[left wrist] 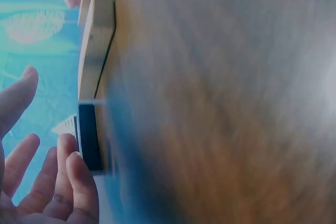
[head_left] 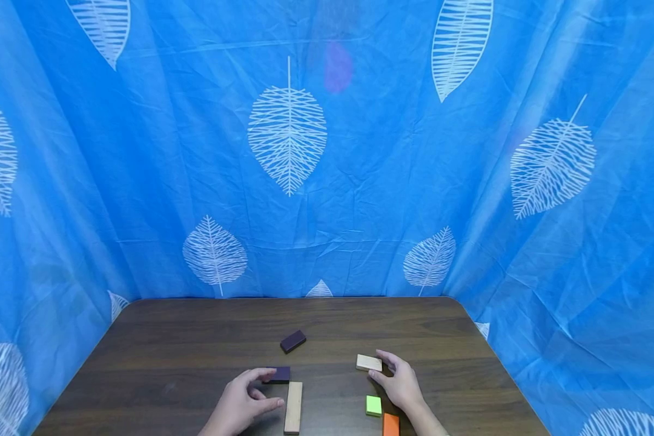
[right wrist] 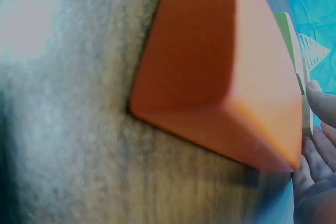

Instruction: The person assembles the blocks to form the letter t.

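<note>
My left hand (head_left: 242, 399) has its fingers spread, with the index fingertip over the left part of a dark purple block (head_left: 280, 375). Its thumb points at a long tan wooden block (head_left: 293, 409), which lies lengthwise just right of the dark one. In the left wrist view the fingertips come right up to the end of the dark block (left wrist: 90, 137). Farther right, my right hand (head_left: 402, 383) pinches the right end of a short tan wooden block (head_left: 369, 363), thumb at the near side and index finger at the far corner.
A green block (head_left: 373, 406) and an orange block (head_left: 390, 425) lie near the right forearm. Another dark purple block (head_left: 293, 342) lies farther back on the brown wooden table (head_left: 196, 339). Blue leaf-print cloth (head_left: 360, 212) hangs behind and beside the table.
</note>
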The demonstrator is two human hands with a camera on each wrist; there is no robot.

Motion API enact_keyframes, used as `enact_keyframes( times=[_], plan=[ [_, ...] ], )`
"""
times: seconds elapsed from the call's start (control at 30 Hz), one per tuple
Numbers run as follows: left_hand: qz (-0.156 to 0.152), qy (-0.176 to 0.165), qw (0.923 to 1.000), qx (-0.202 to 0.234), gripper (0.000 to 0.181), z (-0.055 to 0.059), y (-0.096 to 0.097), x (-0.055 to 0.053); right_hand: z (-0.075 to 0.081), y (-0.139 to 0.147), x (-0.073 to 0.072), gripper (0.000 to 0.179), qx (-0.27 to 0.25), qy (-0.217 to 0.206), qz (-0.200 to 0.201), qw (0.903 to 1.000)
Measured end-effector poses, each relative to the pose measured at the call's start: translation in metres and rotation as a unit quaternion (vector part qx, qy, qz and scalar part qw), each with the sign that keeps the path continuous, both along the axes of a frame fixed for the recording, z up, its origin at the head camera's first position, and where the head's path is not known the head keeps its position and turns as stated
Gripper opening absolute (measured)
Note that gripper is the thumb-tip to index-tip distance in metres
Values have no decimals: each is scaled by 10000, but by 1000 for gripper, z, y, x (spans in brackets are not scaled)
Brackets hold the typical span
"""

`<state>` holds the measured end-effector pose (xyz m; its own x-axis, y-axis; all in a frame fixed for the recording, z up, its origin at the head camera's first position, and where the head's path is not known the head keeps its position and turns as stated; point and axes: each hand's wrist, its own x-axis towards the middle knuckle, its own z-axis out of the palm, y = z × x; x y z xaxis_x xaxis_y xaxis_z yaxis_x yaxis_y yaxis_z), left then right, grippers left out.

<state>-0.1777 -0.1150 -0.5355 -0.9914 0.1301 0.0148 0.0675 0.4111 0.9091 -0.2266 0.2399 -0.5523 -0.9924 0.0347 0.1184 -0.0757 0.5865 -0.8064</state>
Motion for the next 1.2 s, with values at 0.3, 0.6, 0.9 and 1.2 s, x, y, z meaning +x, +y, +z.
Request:
enact_keyframes(
  times=[0.3, 0.6, 0.9, 1.2],
  plan=[
    [479, -47, 9980, -399, 60, -2, -8, -17, 0, -1, 0, 49, -85, -44, -37, 9999],
    [747, -29, 9954, -598, 61, -3, -13, -30, -1, -1, 0, 49, -31, -7, -71, 10000],
    [830, -402, 9935, -661, 61, -4, -14, -37, -3, -2, 1, 48, 21, 40, -76, 10000],
    [701, -598, 9953, -307, 60, -6, -15, -40, -1, -2, 0, 47, 59, 26, -58, 10000]
  ],
)
